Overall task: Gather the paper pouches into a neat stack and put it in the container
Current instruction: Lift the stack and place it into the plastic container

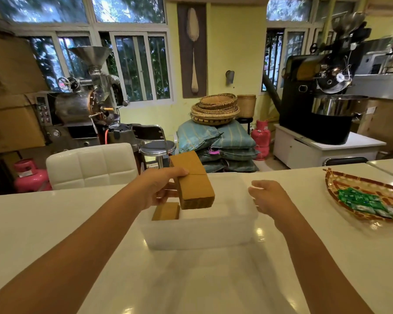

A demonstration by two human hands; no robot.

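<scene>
My left hand (160,188) grips a thick, squared stack of brown paper pouches (194,182) from its left side and holds it above the translucent white plastic container (197,232) on the white table. A second, smaller stack of brown pouches (166,211) lies inside the container at its left end, partly hidden under my hand. My right hand (270,197) hovers over the container's right edge with its fingers loosely curled and nothing in it.
A woven tray (340,184) with several green wrapped packets (368,201) sits at the table's right. Behind the table's far edge stand a white padded chair (91,165) and a chrome stool (157,147). Coffee roasters, sacks and baskets fill the room behind.
</scene>
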